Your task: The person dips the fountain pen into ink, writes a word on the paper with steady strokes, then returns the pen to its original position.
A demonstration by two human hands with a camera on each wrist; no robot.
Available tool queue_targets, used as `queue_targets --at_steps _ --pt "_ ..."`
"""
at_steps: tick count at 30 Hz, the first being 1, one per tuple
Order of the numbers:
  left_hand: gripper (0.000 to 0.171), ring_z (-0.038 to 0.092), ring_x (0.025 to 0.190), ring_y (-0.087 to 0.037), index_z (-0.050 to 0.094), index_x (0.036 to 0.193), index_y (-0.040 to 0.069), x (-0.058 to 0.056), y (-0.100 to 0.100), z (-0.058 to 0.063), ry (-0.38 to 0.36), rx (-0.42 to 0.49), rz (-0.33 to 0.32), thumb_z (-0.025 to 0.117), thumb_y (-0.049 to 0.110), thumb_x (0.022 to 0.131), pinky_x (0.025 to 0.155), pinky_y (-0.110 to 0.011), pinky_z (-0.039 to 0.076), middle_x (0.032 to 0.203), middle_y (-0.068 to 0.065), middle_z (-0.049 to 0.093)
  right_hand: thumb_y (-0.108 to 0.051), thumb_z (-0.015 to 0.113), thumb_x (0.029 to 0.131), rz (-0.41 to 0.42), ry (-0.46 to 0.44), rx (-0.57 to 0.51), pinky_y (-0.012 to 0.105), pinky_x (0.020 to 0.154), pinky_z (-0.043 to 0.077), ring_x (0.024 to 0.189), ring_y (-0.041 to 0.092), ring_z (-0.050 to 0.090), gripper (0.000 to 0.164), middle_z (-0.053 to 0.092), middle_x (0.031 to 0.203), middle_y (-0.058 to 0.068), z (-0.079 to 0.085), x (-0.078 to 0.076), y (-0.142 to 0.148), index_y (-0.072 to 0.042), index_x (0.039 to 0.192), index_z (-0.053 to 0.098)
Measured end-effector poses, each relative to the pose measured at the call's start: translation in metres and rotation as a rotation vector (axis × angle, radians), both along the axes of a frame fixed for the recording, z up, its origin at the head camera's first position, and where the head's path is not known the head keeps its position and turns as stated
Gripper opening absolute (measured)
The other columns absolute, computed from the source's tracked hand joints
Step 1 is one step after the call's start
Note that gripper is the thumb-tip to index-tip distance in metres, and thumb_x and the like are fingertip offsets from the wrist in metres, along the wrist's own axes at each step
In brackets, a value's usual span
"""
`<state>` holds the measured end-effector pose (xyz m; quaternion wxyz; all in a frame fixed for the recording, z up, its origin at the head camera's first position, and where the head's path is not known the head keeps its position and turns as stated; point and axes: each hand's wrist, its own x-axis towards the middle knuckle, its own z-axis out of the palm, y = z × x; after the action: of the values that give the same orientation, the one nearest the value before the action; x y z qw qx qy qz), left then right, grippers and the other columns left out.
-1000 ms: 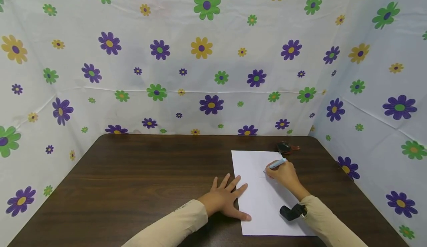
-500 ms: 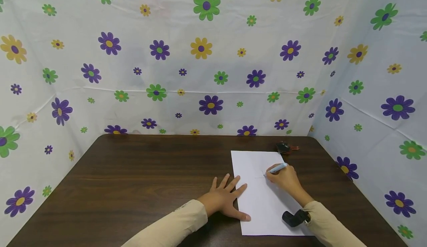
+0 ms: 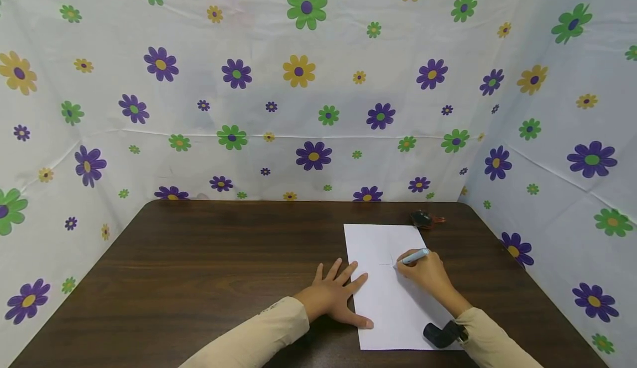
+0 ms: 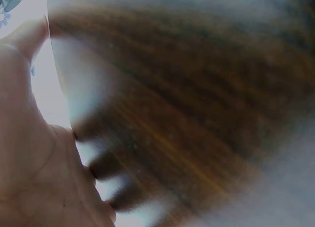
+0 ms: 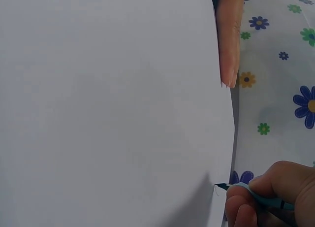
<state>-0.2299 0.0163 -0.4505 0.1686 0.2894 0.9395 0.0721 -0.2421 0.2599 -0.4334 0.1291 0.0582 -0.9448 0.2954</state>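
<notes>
A white sheet of paper (image 3: 383, 307) lies on the right part of the dark wooden table. My left hand (image 3: 334, 297) rests spread across its left edge, thumb and fingertips on the paper; the left wrist view shows this palm (image 4: 34, 153) close up. My right hand (image 3: 423, 271) pinches a light blue pen (image 3: 415, 256) with its tip on the sheet. Beside the tip, a thin vertical stroke meets a faint horizontal line (image 3: 385, 264). In the right wrist view the pen's dark tip (image 5: 222, 186) touches the paper, its barrel partly hidden by the fingers.
A small dark object with a reddish-brown end (image 3: 425, 220) lies beyond the paper's far right corner. A black device (image 3: 443, 334) is strapped to my right wrist. Floral cloth (image 3: 308, 108) hangs behind the wooden table (image 3: 209, 274) and along its sides.
The right hand with the pen has moved a little toward me down the sheet, and a thin vertical stroke now shows behind the tip. The left hand stays in place.
</notes>
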Motion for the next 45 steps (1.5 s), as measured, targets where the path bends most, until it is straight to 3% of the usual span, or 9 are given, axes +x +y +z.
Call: queue_targets --at_steps 3,6,14,23,30,35,39,45 --pt "0.099 -0.003 0.148 -0.025 0.011 0.15 0.049 -0.003 0.0 -0.007 0.009 0.002 -0.002 0.048 0.089 0.067 0.113 -0.062 -0.001 0.161 0.015 0.0 -0.005 0.068 0.077 0.009 0.006 0.006 0.022 0.047 0.04 0.054 0.006 0.051 0.007 0.064 0.061 -0.005 -0.001 0.004 -0.001 -0.01 0.074 0.072" --pt "0.098 -0.004 0.148 -0.025 0.011 0.15 0.049 -0.003 0.001 -0.007 0.004 -0.005 -0.003 0.048 0.088 0.068 0.113 -0.062 -0.002 0.161 0.014 0.0 -0.006 0.068 0.077 0.01 0.0 0.009 0.022 0.046 0.04 0.053 0.006 0.052 0.005 0.064 0.061 -0.006 -0.001 0.009 -0.003 -0.009 0.075 0.072" --pt "0.096 -0.002 0.148 -0.026 0.011 0.151 0.046 0.007 -0.001 0.016 -0.025 -0.027 0.004 0.05 0.084 0.072 0.113 -0.061 0.0 0.161 0.012 0.0 -0.008 0.072 0.077 0.035 -0.028 -0.036 0.021 0.049 0.043 0.053 0.004 0.053 0.004 0.066 0.063 -0.005 0.004 0.02 -0.01 -0.005 0.076 0.073" --pt "0.098 -0.002 0.148 -0.026 0.01 0.15 0.048 0.0 0.003 0.001 0.0 -0.003 -0.01 0.047 0.088 0.069 0.112 -0.063 -0.002 0.161 0.014 -0.001 -0.007 0.071 0.076 0.056 -0.016 -0.002 0.02 0.051 0.041 0.056 0.003 0.049 0.006 0.066 0.065 -0.008 0.007 0.032 -0.015 -0.011 0.072 0.072" --pt "0.098 -0.007 0.148 -0.025 0.008 0.15 0.048 0.001 0.001 0.006 -0.028 -0.027 -0.007 0.043 0.09 0.069 0.112 -0.063 -0.004 0.161 0.013 -0.004 -0.006 0.07 0.078 0.127 -0.041 -0.029 0.02 0.049 0.044 0.054 0.001 0.051 0.006 0.066 0.066 -0.007 0.006 0.037 -0.022 -0.009 0.074 0.073" --pt "0.097 -0.001 0.148 -0.025 0.012 0.151 0.046 0.007 0.0 0.018 -0.014 -0.025 0.008 0.048 0.086 0.071 0.113 -0.062 0.002 0.161 0.012 0.001 -0.008 0.071 0.078 0.146 -0.027 -0.023 0.019 0.049 0.045 0.056 0.0 0.053 0.005 0.067 0.067 -0.007 0.008 0.037 -0.024 -0.007 0.073 0.072" --pt "0.094 0.001 0.148 -0.025 0.016 0.152 0.044 0.011 0.0 0.026 -0.002 -0.029 0.009 0.053 0.081 0.073 0.113 -0.061 0.004 0.161 0.011 0.005 -0.011 0.072 0.079 0.11 -0.044 -0.042 0.02 0.048 0.042 0.055 0.003 0.051 0.005 0.067 0.067 -0.007 0.011 0.033 -0.019 -0.007 0.076 0.073" --pt "0.095 0.001 0.148 -0.026 0.017 0.152 0.042 0.012 -0.001 0.026 -0.013 -0.029 0.01 0.053 0.081 0.073 0.113 -0.062 0.003 0.161 0.01 0.005 -0.007 0.072 0.08 0.048 -0.04 -0.066 0.022 0.045 0.04 0.055 0.008 0.05 0.003 0.067 0.068 -0.004 0.012 0.021 -0.008 -0.008 0.081 0.074"
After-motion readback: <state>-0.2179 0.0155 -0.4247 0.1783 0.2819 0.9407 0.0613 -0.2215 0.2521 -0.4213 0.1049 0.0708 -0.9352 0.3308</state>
